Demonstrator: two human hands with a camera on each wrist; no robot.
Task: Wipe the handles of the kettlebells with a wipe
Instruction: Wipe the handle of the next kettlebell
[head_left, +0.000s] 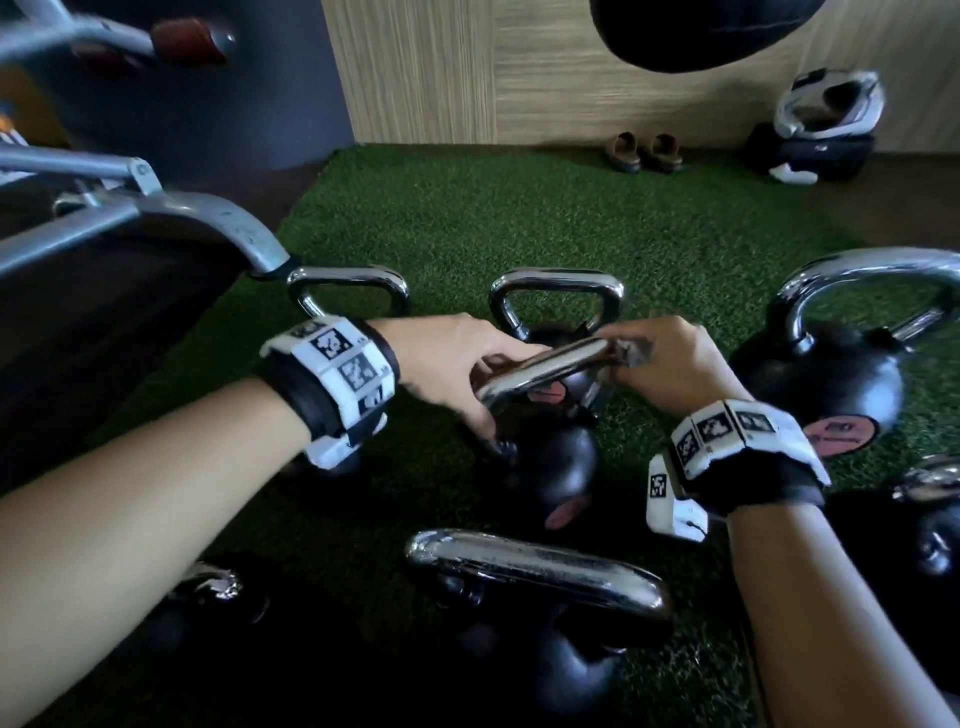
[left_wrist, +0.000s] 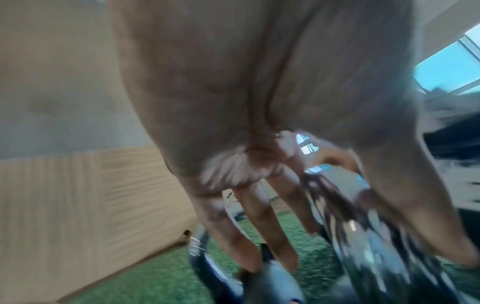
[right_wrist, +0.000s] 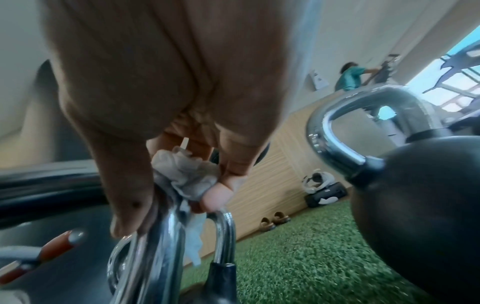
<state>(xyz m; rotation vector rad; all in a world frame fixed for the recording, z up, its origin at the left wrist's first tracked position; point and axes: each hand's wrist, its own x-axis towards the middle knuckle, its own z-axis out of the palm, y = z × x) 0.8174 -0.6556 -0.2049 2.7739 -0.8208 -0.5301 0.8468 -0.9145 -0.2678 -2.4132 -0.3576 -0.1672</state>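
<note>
Several black kettlebells with chrome handles stand on green turf (head_left: 467, 223). The middle kettlebell (head_left: 550, 467) has its handle (head_left: 540, 371) between both hands. My left hand (head_left: 467, 374) holds the handle's left end, thumb over the bar and fingers reaching down to the black ball. In the left wrist view the handle (left_wrist: 345, 222) runs between thumb and fingers of the left hand (left_wrist: 369, 257). My right hand (head_left: 670, 369) pinches a crumpled white wipe (head_left: 631, 353) against the handle's right end. The right wrist view shows the wipe (right_wrist: 187, 174) bunched on the bar (right_wrist: 161, 242) under the right hand (right_wrist: 168, 214).
Other kettlebells crowd round: one just in front (head_left: 540, 577), one behind (head_left: 556, 296), a large one at right (head_left: 841, 374). A metal machine frame (head_left: 156, 218) overhangs the left. Shoes (head_left: 644, 150) and a helmet on a bag (head_left: 826, 114) lie by the wooden wall.
</note>
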